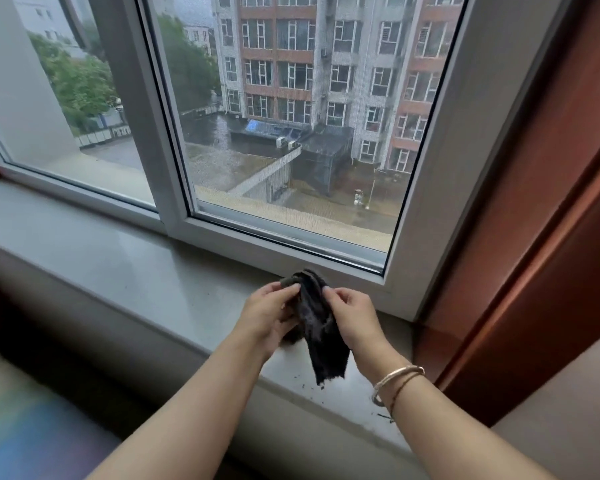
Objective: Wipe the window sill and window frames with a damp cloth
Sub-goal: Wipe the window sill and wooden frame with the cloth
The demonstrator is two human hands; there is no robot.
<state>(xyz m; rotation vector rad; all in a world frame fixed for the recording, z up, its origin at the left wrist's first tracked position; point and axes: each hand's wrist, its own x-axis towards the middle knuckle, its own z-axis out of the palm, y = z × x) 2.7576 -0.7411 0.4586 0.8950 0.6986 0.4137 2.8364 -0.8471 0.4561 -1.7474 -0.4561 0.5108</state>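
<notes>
A dark, crumpled cloth (317,323) hangs between my two hands above the right part of the grey window sill (125,271). My left hand (267,315) pinches its upper left edge, and my right hand (352,315) pinches its right edge. The cloth's lower corner dangles close to the sill. Just behind it runs the white window frame (278,244), with its bottom rail and a vertical bar (153,133) between two panes.
Small dark crumbs (309,379) lie on the sill under the cloth and near my right wrist. A reddish-brown wooden panel (534,237) borders the window on the right. A blurred colourful surface (32,427) lies at the lower left.
</notes>
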